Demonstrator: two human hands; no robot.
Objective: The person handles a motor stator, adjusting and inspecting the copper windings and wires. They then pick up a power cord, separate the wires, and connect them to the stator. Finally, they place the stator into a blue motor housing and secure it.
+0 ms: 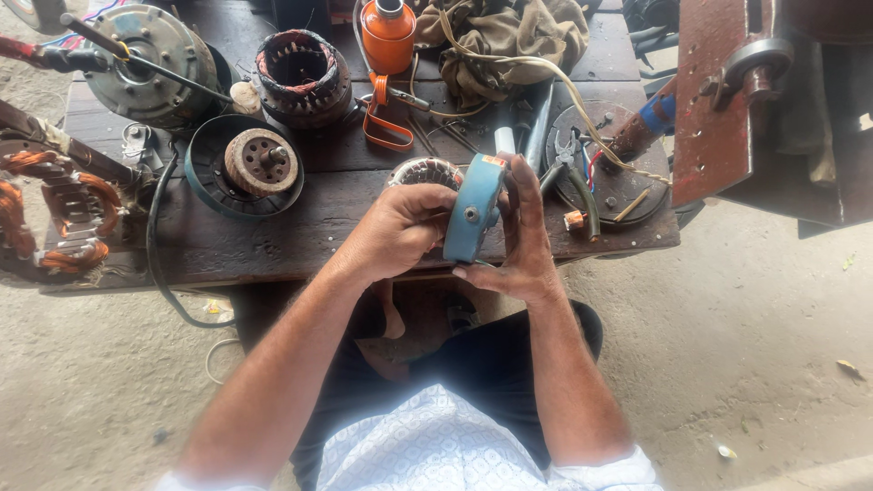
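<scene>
Fingers of my left hand [400, 227] curl tight around the round motor stator [426, 173], clamped on its rim, while my right hand [523, 245] grips the blue housing ring [473, 207] from the 3 o'clock side, thumb pressed flat along it. Both sit above the near edge of the dark wooden bench [273, 245]. Pliers [571, 173] lie at 2 o'clock, a pulley [261, 162] at 10 o'clock.

A motor repair workshop is shown. A dark, worn wooden workbench [273, 245] is set on a bare concrete floor [755, 345]. Stripped motor parts are spread over it: a stator with copper windings [303, 77], a motor housing [150, 64], a pulley [261, 162], pliers [571, 168] and an orange oil can [388, 35].
</scene>
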